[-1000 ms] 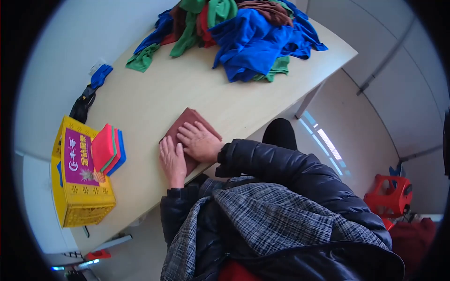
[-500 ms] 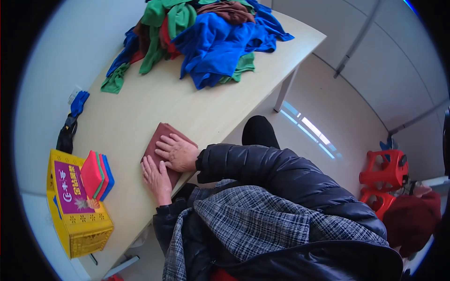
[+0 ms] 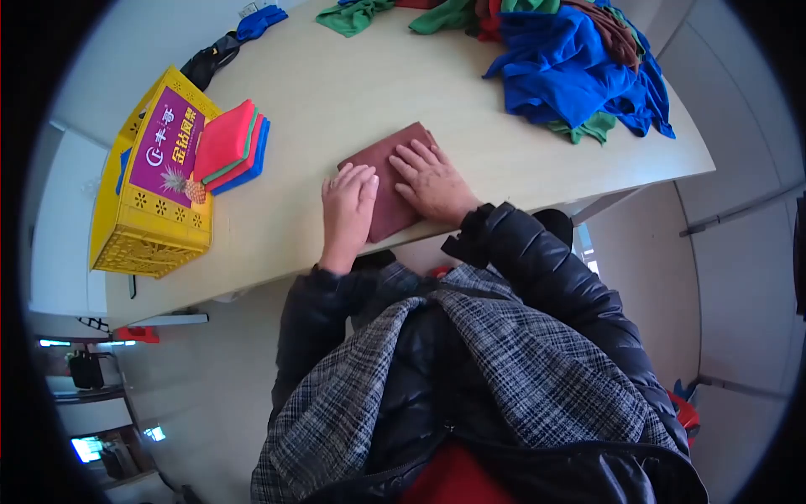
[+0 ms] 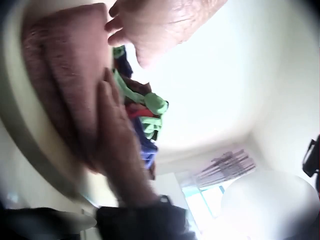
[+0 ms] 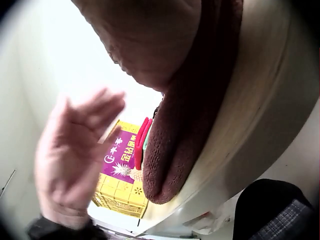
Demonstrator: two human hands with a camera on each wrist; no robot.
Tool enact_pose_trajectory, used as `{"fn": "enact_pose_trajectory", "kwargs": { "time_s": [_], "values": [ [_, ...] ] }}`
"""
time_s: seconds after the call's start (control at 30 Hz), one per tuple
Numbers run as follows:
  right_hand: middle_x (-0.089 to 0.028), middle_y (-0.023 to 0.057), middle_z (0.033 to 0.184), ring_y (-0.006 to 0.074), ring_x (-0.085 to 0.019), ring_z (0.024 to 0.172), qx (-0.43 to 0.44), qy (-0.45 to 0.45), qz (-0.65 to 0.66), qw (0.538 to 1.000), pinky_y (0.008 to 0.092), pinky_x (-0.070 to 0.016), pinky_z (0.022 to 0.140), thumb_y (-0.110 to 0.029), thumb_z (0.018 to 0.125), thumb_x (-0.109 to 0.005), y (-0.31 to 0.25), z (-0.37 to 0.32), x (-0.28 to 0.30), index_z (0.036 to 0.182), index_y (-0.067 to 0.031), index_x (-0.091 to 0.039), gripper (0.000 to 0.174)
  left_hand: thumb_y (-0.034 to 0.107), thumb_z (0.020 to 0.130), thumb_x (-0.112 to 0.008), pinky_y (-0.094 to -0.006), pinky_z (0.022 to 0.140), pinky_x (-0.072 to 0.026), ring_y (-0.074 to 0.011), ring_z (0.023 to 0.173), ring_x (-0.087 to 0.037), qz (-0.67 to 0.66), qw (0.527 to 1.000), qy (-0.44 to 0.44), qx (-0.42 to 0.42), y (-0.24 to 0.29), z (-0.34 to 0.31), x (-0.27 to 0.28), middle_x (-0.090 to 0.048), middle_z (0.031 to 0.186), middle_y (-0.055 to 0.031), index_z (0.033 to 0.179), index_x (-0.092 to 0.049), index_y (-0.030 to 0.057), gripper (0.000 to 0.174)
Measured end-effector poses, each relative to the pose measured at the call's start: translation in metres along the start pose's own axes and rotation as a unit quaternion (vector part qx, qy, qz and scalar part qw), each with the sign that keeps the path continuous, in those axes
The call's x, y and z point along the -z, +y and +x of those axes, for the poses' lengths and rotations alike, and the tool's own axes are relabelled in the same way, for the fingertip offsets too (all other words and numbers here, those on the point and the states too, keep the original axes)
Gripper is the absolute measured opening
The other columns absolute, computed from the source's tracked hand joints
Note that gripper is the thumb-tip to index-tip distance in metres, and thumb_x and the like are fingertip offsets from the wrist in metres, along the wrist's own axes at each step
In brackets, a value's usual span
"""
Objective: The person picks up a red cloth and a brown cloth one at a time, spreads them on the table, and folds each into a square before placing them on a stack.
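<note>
A folded brown cloth (image 3: 379,155) lies flat near the front edge of the pale wooden table (image 3: 336,84). My right hand (image 3: 430,178) presses flat on its right half with straight fingers. My left hand (image 3: 348,197) is open at the cloth's left edge, fingers straight and together. In the right wrist view the left hand (image 5: 75,150) looks raised a little off the table, beside the brown cloth (image 5: 185,135). The left wrist view shows the right hand (image 4: 120,140) lying on the brown cloth (image 4: 60,65).
A yellow crate (image 3: 151,227) stands at the table's left with a stack of folded red, green and blue cloths (image 3: 231,139) on it. A heap of loose blue, green and brown cloths (image 3: 571,59) fills the far right. A dark strap (image 3: 210,59) lies at the far left.
The head view has swung round, so the table now shows from another angle. Both hands stay at the brown cloth; the left one now sits nearer its left edge.
</note>
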State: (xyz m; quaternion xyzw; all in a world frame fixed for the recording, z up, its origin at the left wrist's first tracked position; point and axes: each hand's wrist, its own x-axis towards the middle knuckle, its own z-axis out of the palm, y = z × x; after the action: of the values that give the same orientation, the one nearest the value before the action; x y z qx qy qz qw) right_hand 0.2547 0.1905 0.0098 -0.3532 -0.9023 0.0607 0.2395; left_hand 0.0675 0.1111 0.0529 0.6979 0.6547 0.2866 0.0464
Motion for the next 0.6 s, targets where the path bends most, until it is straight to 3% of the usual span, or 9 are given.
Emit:
{"fn": "enact_pose_trajectory", "kwargs": {
  "time_s": [0.07,0.1,0.13,0.2,0.27,0.3,0.4,0.53,0.6],
  "values": [
    [-0.044,0.0132,0.153,0.0342,-0.032,0.146,0.001,-0.013,-0.022,1.000,0.0490,-0.0210,0.122,-0.036,0.099,-0.051,-0.001,0.001,0.004,0.145,-0.0084,-0.049,0.054,0.026,0.107,-0.040,-0.0389,0.112,-0.0375,-0.0275,0.125,-0.059,-0.303,0.952,-0.034,-0.003,0.055,0.008,0.057,-0.066,0.125,-0.0161,0.128,-0.061,-0.0019,0.041],
    [-0.043,0.0128,0.154,0.0339,-0.032,0.147,0.002,-0.029,-0.035,0.999,0.0489,-0.0209,0.122,-0.038,0.100,-0.050,-0.003,0.000,0.005,0.146,-0.0086,-0.049,0.054,0.023,0.107,-0.039,-0.0359,0.110,-0.0402,-0.0266,0.120,-0.062,-0.434,0.899,-0.059,0.013,0.095,0.009,0.093,-0.069,0.119,-0.0172,0.123,-0.062,-0.0044,0.039],
    [-0.042,0.0123,0.155,0.0337,-0.031,0.147,0.005,-0.042,-0.050,0.998,0.0488,-0.0208,0.122,-0.039,0.100,-0.049,-0.002,0.002,0.006,0.146,-0.0088,-0.048,0.055,0.022,0.107,-0.037,-0.0383,0.109,-0.0404,-0.0278,0.118,-0.062,-0.566,0.821,-0.074,0.026,0.129,0.007,0.124,-0.067,0.118,-0.0203,0.116,-0.063,-0.0055,0.039],
    [-0.042,0.0123,0.155,0.0335,-0.031,0.147,0.002,-0.034,-0.059,0.998,0.0486,-0.0201,0.122,-0.039,0.101,-0.048,0.000,0.004,0.006,0.147,-0.0088,-0.048,0.055,0.036,0.106,-0.034,-0.0465,0.104,-0.0431,-0.0336,0.105,-0.064,-0.674,0.726,-0.129,-0.045,0.186,-0.003,0.165,-0.067,0.111,-0.0257,0.107,-0.062,-0.0047,0.050],
    [-0.041,0.0122,0.156,0.0330,-0.030,0.148,0.001,-0.032,-0.034,0.999,0.0482,-0.0187,0.123,-0.039,0.101,-0.047,-0.001,0.000,0.000,0.148,-0.0089,-0.047,0.055,0.049,0.105,-0.037,-0.0442,0.091,-0.0514,-0.0344,0.092,-0.066,-0.711,0.492,-0.394,-0.311,0.202,0.022,0.157,-0.067,0.104,-0.0250,0.135,-0.052,-0.0094,0.067],
    [-0.041,0.0122,0.156,0.0330,-0.030,0.148,0.003,-0.039,-0.040,0.998,0.0482,-0.0187,0.123,-0.039,0.101,-0.047,0.000,0.000,0.003,0.148,-0.0089,-0.047,0.055,0.049,0.105,-0.037,-0.0442,0.091,-0.0514,-0.0344,0.092,-0.066,-0.716,0.489,-0.388,-0.314,0.201,0.025,0.159,-0.067,0.104,-0.0250,0.135,-0.052,-0.0094,0.067],
    [-0.040,0.0123,0.157,0.0326,-0.030,0.148,-0.008,-0.045,-0.019,0.999,0.0473,-0.0182,0.123,-0.036,0.102,-0.048,-0.005,-0.001,0.010,0.149,-0.0098,-0.045,0.054,0.047,0.105,-0.042,-0.0397,0.092,-0.0501,-0.0306,0.097,-0.064,-0.680,0.525,-0.473,-0.194,0.221,0.017,0.161,-0.065,0.106,-0.0224,0.128,-0.056,-0.0057,0.059],
    [-0.040,0.0120,0.157,0.0319,-0.030,0.148,-0.002,-0.036,-0.048,0.998,0.0467,-0.0191,0.123,-0.036,0.102,-0.047,-0.005,0.001,0.004,0.149,-0.0101,-0.045,0.054,0.044,0.104,-0.048,-0.0338,0.093,-0.0484,-0.0254,0.103,-0.062,-0.613,0.580,-0.536,0.000,0.240,0.001,0.195,-0.063,0.108,-0.0190,0.120,-0.061,-0.0009,0.049],
    [-0.040,0.0118,0.157,0.0316,-0.030,0.148,0.012,-0.049,-0.045,0.998,0.0466,-0.0194,0.123,-0.036,0.102,-0.048,-0.008,0.001,0.003,0.149,-0.0102,-0.045,0.054,0.043,0.104,-0.051,-0.0309,0.094,-0.0475,-0.0229,0.107,-0.061,-0.576,0.582,-0.565,0.101,0.252,-0.012,0.216,-0.062,0.109,-0.0173,0.115,-0.064,0.0016,0.045]
  ]
}}
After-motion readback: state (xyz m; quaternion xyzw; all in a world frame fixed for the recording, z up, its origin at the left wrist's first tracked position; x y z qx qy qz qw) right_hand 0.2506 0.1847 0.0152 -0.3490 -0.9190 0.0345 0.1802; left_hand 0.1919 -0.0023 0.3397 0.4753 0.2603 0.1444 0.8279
